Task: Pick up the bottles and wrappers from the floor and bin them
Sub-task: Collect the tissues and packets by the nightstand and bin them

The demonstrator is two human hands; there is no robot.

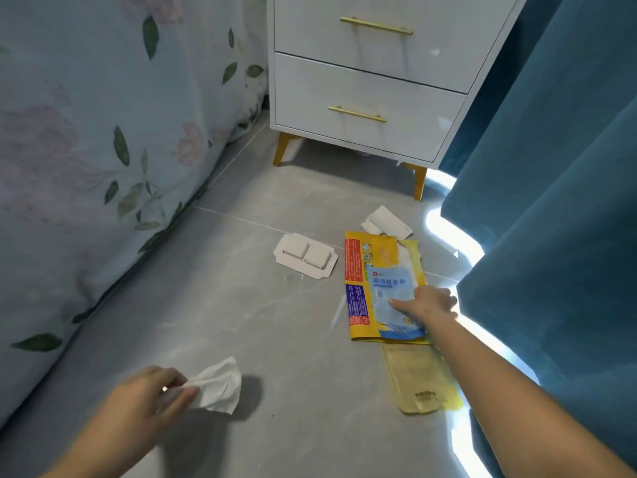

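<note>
My left hand (151, 391) is closed on a crumpled white tissue (217, 386), held just above the grey floor at the lower left. My right hand (427, 303) rests on a light blue packet (391, 294), thumb on top and fingers at its right edge. The packet lies on a large yellow wrapper (358, 270) flat on the floor. A pale yellow pouch (418, 377) lies beside my right forearm, partly under it. A flat white cardboard piece (305, 256) and a smaller white card (387, 221) lie further away. No bottle is visible.
A white two-drawer nightstand (365, 94) on gold legs stands at the back. A floral bed cover (86, 150) hangs to the floor on the left. A teal curtain (551, 201) fills the right side, with bright light under it.
</note>
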